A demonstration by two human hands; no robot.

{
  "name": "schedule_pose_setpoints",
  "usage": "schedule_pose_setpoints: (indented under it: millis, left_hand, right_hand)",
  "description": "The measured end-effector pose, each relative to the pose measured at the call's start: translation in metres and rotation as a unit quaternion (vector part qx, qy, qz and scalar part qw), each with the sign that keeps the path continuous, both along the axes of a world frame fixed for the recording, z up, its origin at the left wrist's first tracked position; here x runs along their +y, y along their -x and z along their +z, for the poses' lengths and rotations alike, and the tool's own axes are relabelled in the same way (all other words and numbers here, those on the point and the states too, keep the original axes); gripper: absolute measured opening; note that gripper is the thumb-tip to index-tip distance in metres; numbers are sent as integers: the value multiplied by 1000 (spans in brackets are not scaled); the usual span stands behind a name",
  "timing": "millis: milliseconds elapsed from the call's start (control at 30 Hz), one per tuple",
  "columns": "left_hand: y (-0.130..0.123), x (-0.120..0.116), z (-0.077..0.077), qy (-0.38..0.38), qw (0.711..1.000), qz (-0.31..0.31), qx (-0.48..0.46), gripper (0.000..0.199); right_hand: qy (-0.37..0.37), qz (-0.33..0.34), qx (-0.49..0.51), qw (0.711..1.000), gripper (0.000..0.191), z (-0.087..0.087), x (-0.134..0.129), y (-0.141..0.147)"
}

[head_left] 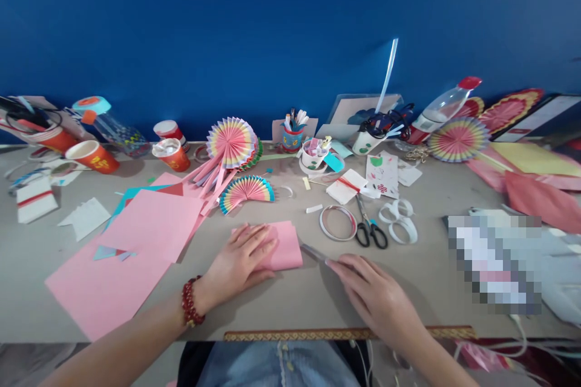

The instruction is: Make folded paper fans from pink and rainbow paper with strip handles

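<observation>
- Reference: pink folded paper (288, 245) lies on the table (290, 305) at dial centre; 12 o'clock faces the blue wall (290, 24).
- Left hand (247, 252), 9 o'clock: flat, fingers extended over the paper, grasping nothing. A red beaded bracelet (193, 302) encircles the wrist.
- Right hand (372, 293), 4 o'clock: fingers closed around a slim blade-like tool (314, 253). Tool tip is at the paper's 3 o'clock edge; contact cannot be determined.
- Tape roll (322, 224), 2 o'clock: flat, near the paper.
- Scissors (362, 208), 3 o'clock: black handles, beside the tape roll.
- Half-round pleated fan (245, 189), 11 o'clock.
- Pink sheets (154, 217), between 9 and 10 o'clock: overlapping.
</observation>
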State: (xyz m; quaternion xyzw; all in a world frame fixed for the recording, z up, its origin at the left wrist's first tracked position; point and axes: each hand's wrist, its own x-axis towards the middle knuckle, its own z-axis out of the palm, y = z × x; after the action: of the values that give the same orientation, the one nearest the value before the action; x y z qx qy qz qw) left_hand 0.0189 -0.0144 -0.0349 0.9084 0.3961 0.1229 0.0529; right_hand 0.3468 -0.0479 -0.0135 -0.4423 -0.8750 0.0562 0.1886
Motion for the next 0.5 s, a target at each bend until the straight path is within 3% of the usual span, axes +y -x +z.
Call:
schedule_pose_setpoints:
  millis: [233,500]
  left_hand:
    - [-1,0,1,0,1000,0,24,62]
    - [-1,1,4,3,999,1,34,64]
  right_hand:
    - [25,6,10,1000,39,4,0,8]
    - [-12,24,-20,999,37,4,6,8]
